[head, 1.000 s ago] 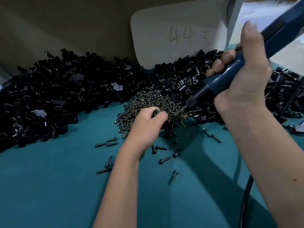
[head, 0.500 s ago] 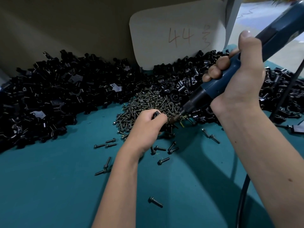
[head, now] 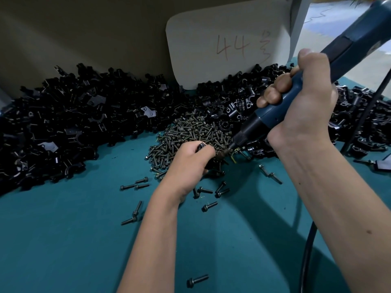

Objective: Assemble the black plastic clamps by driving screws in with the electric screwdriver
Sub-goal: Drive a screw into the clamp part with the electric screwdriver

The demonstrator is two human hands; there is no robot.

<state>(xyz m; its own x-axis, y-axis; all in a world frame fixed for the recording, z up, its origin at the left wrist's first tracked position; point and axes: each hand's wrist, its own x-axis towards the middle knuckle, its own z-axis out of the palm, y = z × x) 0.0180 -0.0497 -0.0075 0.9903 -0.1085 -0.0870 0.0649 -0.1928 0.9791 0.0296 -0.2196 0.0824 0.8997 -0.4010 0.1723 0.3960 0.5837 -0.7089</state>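
The number 44 is handwritten in reddish-brown on a pale rounded board; a further handwritten mark is seen to its right, but it cannot be read.

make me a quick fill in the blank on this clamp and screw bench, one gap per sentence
1. The right hand holds the electric ____ by its blue body.
2. The left hand pinches a small black ____ at the tool's tip.
3. The pile of screws lies on a ____ coloured mat.
4. The white board behind the piles bears the number ____.

Missing words: screwdriver; clamp; teal; 44
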